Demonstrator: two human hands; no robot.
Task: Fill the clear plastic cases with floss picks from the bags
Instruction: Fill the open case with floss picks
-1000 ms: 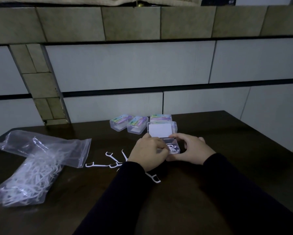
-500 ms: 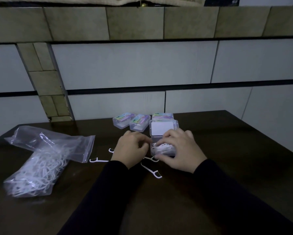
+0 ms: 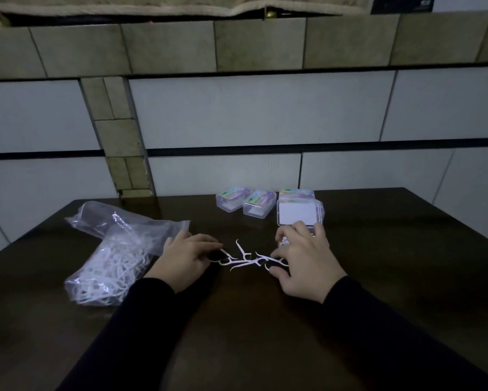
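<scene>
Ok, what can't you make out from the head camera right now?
- Base of the open case: hidden behind the right hand; its fill can't be judged.
- Left hand: its fingers' grip on the loose picks is unclear.
- Bag: pick count blurred.

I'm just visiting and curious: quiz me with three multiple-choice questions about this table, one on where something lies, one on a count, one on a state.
1. Where does the bag of floss picks lie?
A. left of the left hand
B. right of the right hand
C. on top of the cases

2. How many closed cases with coloured labels stand behind the open case?
A. one
B. three
C. five

3. What state are the loose floss picks in?
A. sealed in a bag
B. stacked inside a case
C. scattered on the table between the hands

Answers: 1 A, the bag sits at the table's left side. 2 B, three labelled cases stand in a row. 3 C, the picks lie bare on the dark wood.
</scene>
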